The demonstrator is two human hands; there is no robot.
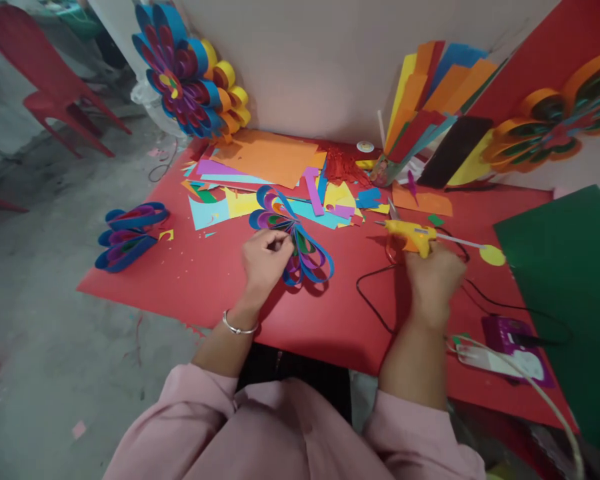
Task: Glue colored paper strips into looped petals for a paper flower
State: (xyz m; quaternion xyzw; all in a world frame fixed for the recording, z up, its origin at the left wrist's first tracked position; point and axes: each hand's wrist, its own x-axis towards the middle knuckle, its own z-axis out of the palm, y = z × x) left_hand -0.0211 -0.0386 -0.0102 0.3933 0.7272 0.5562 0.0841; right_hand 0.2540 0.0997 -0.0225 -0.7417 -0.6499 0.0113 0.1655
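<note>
My left hand is closed in a pinch on the centre of a half-built paper flower made of blue, purple and green loops, which lies on the red sheet. My right hand is wrapped round the grip of a yellow glue gun. The gun's nozzle points left, a little to the right of the flower and apart from it. A glue stick juts from the gun's back toward a yellow paper disc. The gun's black cord loops over the red sheet.
Coloured paper scraps and an orange sheet lie behind the flower. A finished half flower sits at the left edge. Large paper flowers lean on the wall, paper strips stand upright, a green sheet lies right, and a purple device sits nearby.
</note>
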